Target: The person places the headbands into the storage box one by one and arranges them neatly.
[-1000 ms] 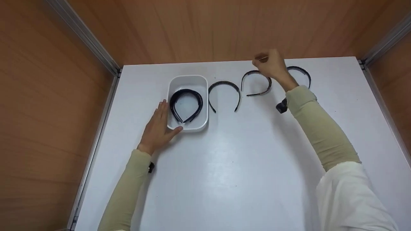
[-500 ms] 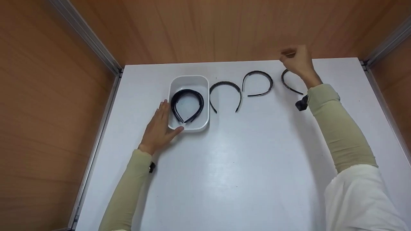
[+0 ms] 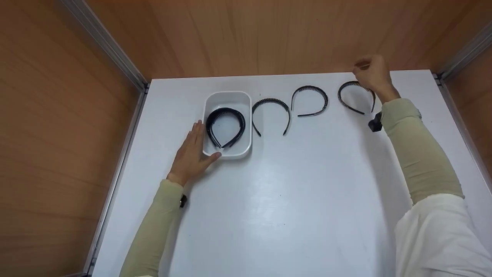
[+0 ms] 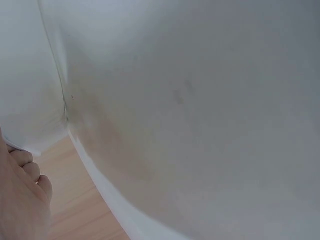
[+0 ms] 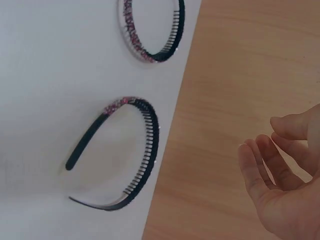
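My left hand lies with straight fingers along the left side of a white plastic tub, its thumb at the front corner. Inside the tub, several black toothed headbands overlap. Above the rightmost headband, near the table's back edge, my right hand hovers with loosely curled fingers holding nothing. The right wrist view shows the bent fingers apart from a toothed headband with pink sparkly trim. In the left wrist view, curled-looking fingertips show at the lower left; a white surface fills most of it.
Two more headbands lie on the white table: one right beside the tub, another further right. A wooden panel rises behind the table, with another at the left.
My right hand has moved right, from above the middle headband to over the rightmost one, which now shows more fully. The left hand stays against the tub.
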`<state>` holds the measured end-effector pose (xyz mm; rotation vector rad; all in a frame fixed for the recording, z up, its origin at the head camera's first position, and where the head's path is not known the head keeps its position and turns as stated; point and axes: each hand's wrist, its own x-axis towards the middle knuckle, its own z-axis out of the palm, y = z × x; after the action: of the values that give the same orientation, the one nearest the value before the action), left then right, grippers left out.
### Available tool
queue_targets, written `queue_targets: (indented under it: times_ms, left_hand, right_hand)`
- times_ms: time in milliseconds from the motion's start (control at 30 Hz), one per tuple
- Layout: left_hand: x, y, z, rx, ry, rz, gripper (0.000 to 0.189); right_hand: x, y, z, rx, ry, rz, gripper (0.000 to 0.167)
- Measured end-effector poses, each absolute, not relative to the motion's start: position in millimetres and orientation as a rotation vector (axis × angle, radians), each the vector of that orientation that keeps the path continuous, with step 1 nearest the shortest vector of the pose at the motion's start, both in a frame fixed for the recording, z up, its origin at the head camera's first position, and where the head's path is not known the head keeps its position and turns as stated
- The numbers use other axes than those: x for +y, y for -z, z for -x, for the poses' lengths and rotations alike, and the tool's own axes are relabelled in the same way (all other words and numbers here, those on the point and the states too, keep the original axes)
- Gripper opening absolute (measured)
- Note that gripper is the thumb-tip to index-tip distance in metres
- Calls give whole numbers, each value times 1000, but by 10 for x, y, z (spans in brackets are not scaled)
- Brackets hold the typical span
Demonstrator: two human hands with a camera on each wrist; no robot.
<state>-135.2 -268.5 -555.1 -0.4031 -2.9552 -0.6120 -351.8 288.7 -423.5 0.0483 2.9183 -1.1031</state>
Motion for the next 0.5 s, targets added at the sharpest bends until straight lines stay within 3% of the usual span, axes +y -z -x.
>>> queue_targets:
  times_ms: [500]
  left_hand:
    - [-2645,5565,1348,-2958,622,428,114]
  right_hand:
    - [3331,4793,3594,2937,1056,-161,44]
